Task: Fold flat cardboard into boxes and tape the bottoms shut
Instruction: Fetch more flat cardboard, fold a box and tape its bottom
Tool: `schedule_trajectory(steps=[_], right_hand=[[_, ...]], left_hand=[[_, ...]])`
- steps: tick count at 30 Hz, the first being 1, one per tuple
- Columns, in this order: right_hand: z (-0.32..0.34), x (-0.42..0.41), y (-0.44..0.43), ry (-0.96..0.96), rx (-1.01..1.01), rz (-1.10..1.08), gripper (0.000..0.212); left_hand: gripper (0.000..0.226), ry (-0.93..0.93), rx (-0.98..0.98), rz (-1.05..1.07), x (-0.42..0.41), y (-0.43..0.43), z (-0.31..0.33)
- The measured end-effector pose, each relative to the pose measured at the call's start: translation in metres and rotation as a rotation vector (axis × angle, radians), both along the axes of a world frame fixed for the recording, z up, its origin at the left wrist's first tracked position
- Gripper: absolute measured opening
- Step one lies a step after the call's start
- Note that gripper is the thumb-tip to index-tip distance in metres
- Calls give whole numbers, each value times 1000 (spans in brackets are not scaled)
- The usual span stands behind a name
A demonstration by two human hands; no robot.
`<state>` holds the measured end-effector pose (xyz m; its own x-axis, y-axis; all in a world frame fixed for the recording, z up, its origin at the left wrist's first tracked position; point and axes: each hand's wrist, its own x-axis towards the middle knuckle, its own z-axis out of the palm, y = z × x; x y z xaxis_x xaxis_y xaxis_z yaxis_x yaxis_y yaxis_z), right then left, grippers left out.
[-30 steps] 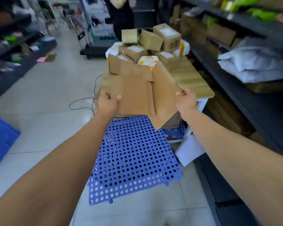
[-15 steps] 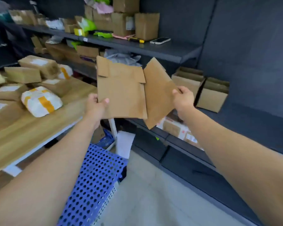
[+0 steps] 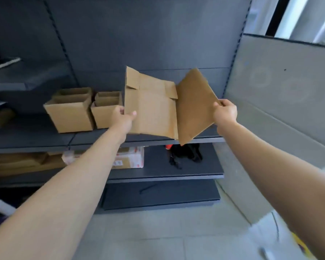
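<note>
I hold a brown flat cardboard blank up in front of a dark shelf unit, partly spread apart. My left hand grips its left edge, thumb on the front face. My right hand pinches the right edge of the angled right panel, which swings out from the middle crease. Small flaps stick up along the blank's top edge. Two folded open-topped boxes stand on the shelf just left of my left hand.
The dark metal shelf runs behind the cardboard. On the lower shelf lie a taped parcel, flat cardboard and a black item. A grey partition stands at the right. Pale tiled floor lies below.
The view has swung right, away from the wooden table of parcels and the blue perforated mat, onto the shelf unit. Both hands keep their hold and the right panel has opened wider.
</note>
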<state>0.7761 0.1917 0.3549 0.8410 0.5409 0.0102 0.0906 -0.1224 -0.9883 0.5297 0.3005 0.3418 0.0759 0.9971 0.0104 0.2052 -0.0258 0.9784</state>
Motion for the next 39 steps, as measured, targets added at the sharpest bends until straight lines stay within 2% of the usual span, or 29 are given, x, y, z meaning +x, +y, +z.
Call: schedule_trajectory(steps=[6,13,18,21,27,31,36,39], right_hand=[[-9,119,-26,-8,-55,-148,13],[-29,191,-8,45,-66,-182,18],[-42,220,26,120,-85,-184,24],[-47,235,57,159,-110,-166,20],[-54,249,115,237,-142,-98,30],[-65,252,141,313,-173,-64,27],[-73,260,158,363,-213,-21,24],[-77,263,164,365,-229,11,20]], left_hand=[[17,41,-85,-51,125,6,-27],[18,108,-222,-38,192,37,-60],[20,145,-317,-20,219,76,-89],[21,169,-367,-31,231,104,-110],[35,243,-451,-50,247,143,-140],[42,296,-494,-46,251,161,-151],[21,389,-499,32,251,171,-168],[34,422,-498,97,246,175,-172]])
